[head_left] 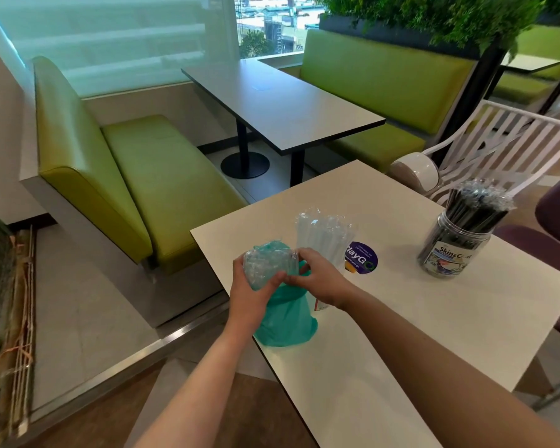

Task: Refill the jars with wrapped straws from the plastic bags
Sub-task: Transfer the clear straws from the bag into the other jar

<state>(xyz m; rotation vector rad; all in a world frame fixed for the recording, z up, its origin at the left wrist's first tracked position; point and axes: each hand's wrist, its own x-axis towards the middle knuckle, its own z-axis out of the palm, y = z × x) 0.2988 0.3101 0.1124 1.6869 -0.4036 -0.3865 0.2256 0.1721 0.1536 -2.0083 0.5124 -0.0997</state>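
Both my hands on green bag (pixel 283 321), w/ L hand (pixel 251 287) gripping straw bundle (pixel 265 265), R hand (pixel 320 279) pinching it. White-straw jar (pixel 325 240) just behind R hand, straws upright; R nearer.

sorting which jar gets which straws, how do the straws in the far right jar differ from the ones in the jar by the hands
The straws in the far right jar are black; those in the jar near the hands are white.
The black straws lean to one side and fan out; the white straws stand nearly upright in a tight bunch.
The right jar shows a printed label; the near jar is mostly hidden behind the right hand.
Both sets are in clear wrappers and stick out above their jars.
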